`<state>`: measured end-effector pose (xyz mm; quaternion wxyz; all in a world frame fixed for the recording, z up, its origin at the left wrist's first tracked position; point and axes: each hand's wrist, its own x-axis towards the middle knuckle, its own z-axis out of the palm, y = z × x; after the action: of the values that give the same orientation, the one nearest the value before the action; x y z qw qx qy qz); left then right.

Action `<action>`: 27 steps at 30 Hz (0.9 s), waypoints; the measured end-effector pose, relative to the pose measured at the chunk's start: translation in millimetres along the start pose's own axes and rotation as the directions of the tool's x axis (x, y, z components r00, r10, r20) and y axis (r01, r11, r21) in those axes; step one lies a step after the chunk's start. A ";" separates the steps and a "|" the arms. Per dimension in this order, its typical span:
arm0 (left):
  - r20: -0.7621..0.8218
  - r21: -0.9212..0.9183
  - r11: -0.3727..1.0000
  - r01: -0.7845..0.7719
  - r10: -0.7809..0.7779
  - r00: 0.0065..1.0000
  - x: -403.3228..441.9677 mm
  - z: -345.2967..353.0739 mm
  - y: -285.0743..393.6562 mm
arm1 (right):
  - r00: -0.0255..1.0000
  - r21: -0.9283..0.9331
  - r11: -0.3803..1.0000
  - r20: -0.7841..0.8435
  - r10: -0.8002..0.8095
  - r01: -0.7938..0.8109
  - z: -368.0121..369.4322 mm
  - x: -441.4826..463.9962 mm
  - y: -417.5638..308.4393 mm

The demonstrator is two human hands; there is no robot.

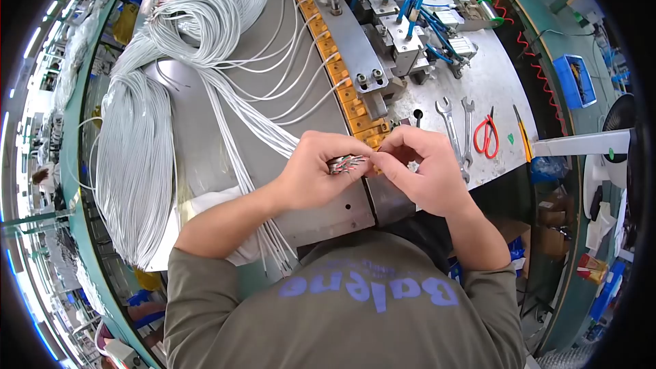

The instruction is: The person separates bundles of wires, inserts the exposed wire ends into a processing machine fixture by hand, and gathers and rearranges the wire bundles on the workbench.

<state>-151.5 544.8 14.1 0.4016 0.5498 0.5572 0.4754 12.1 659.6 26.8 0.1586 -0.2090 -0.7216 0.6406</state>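
My left hand [318,167] is closed around a bundle of grey cables, whose stripped ends [346,163] with thin coloured wires stick out between thumb and fingers. Close beside it, my right hand [424,167] has thumb and forefinger pinched near those ends; what lies between these fingertips is too small to make out. Both hands are over the near end of a row of orange-yellow blocks [335,68]. Several grey cables [301,106] run from the large cable pile to this row.
Coiled cables [205,17] and a long hanging bundle [137,164] lie at the left. A metal press with blue air tubes [413,0] stands behind the hands. Wrenches [449,126], red-handled scissors [486,138] and a yellow-handled tool [523,135] rest at the right.
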 end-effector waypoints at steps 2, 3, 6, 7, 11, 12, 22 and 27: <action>0.019 0.070 0.998 0.004 -0.005 1.000 0.9 1.8 2.2 | 0.999 0.014 1.000 -0.028 0.021 -0.021 0.3 -2.0 -0.9; 0.037 0.147 0.989 0.005 -0.011 0.999 2.1 2.5 4.2 | 1.000 -0.052 0.999 -0.005 0.014 -0.015 -2.1 -2.9 1.4; 0.083 0.273 0.962 0.005 -0.029 0.996 0.5 -0.5 -3.8 | 0.992 -0.120 0.988 0.064 0.105 -0.097 -14.5 -0.9 20.8; 0.094 0.298 0.955 0.005 -0.035 0.995 0.4 -1.1 -10.0 | 0.977 -0.059 0.979 0.076 0.197 -0.193 -20.3 0.0 30.6; -0.017 0.580 0.814 0.033 -0.028 0.999 3.3 10.2 -23.3 | 0.921 0.160 0.907 0.052 0.385 -0.389 -37.8 9.1 51.1; -0.029 0.590 0.806 0.049 -0.039 0.999 6.0 10.3 -26.3 | 0.917 0.128 0.908 0.053 0.395 -0.399 -40.3 12.0 52.9; -0.077 0.603 0.798 -0.006 0.066 0.995 14.8 3.7 -32.0 | 0.997 -0.304 0.949 -0.005 0.080 -0.078 -43.4 28.2 74.9; 0.005 0.725 0.688 -0.040 0.053 0.999 13.2 5.2 -33.3 | 0.975 -0.139 0.970 0.074 0.209 -0.198 -45.3 32.4 81.5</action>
<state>-155.1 560.2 -18.4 0.1358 0.6735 0.6887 0.2316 14.8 722.2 -49.4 0.0459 -0.2633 -0.7431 0.6135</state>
